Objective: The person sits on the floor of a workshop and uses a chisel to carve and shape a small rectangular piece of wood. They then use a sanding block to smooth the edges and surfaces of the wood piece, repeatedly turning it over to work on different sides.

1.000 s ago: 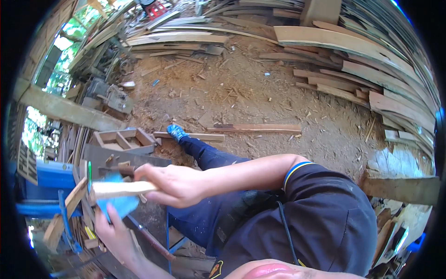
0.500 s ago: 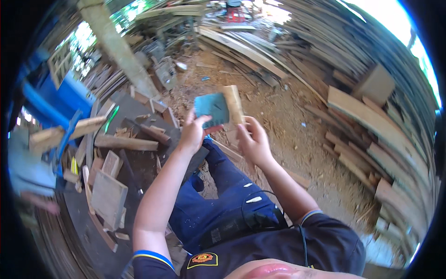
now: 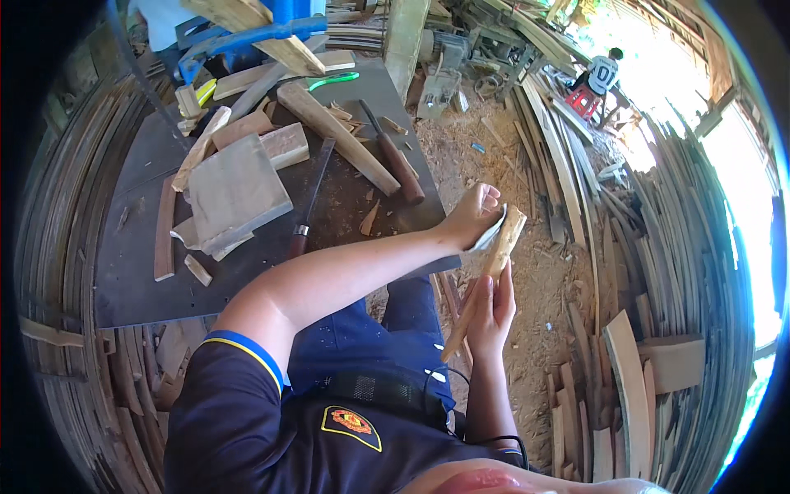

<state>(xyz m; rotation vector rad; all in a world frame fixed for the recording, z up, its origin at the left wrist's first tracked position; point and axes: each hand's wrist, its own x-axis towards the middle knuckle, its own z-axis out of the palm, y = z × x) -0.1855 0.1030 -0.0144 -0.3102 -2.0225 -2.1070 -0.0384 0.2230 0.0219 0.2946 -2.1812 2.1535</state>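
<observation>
My right hand (image 3: 492,317) is closed around a carved piece of pale wood (image 3: 508,235), thicker and squared at its upper end, with a thinner brown end running down past my palm. My left hand (image 3: 472,216) grips a thin sheet of sandpaper (image 3: 489,232), now seen nearly edge-on and greyish. The sheet lies against or very close to the left side of the wood; exact contact is hard to tell. Both hands are in front of my body, just beyond the table's right corner.
A dark table (image 3: 140,239) at left bears wood offcuts (image 3: 239,193), a file (image 3: 309,206), another wooden-handled tool (image 3: 395,160) and a green-handled tool (image 3: 333,80). A blue clamp (image 3: 247,41) stands behind. Planks (image 3: 691,230) line the right; a seated person (image 3: 603,74) is far off.
My view has swung left, bringing the table in. The sandpaper has turned from showing its teal-green face to edge-on, and my left hand has come over beside the wood's upper end.
</observation>
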